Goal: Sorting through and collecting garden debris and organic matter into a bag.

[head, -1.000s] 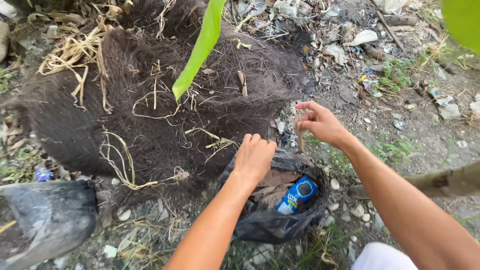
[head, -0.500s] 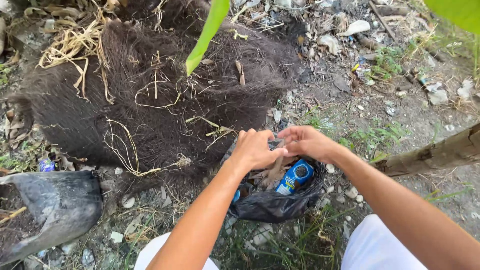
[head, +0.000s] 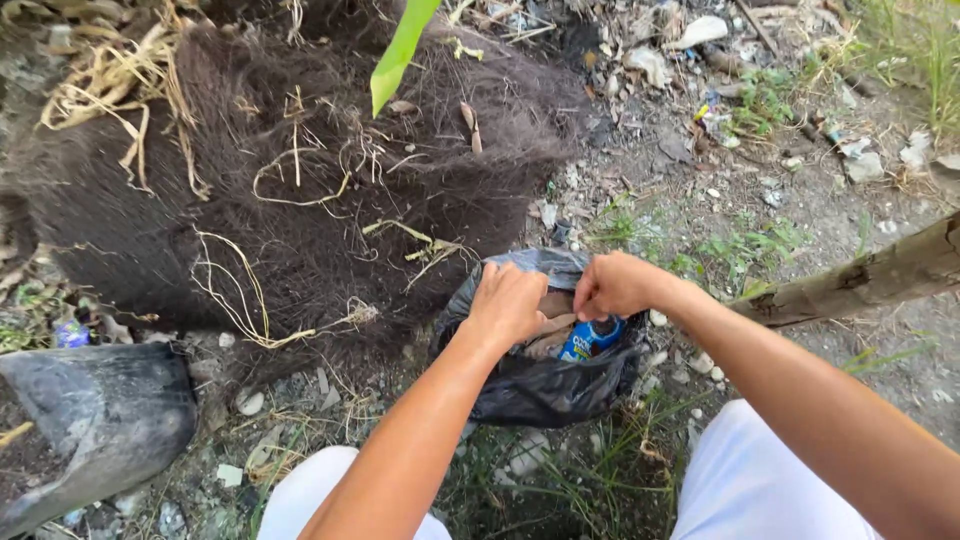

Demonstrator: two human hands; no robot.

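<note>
Both hands work at the mouth of the black bag (head: 545, 385) on the ground — left hand (head: 508, 303) gripping its rim, right hand (head: 612, 285) fisted over dry leaves (head: 552, 322) beside a blue wrapper (head: 590, 338). Filling seems underway; pressing deeper needs the rim held wide.

left hand (head: 507, 303), right hand (head: 612, 285), black bag (head: 540, 385)
</note>
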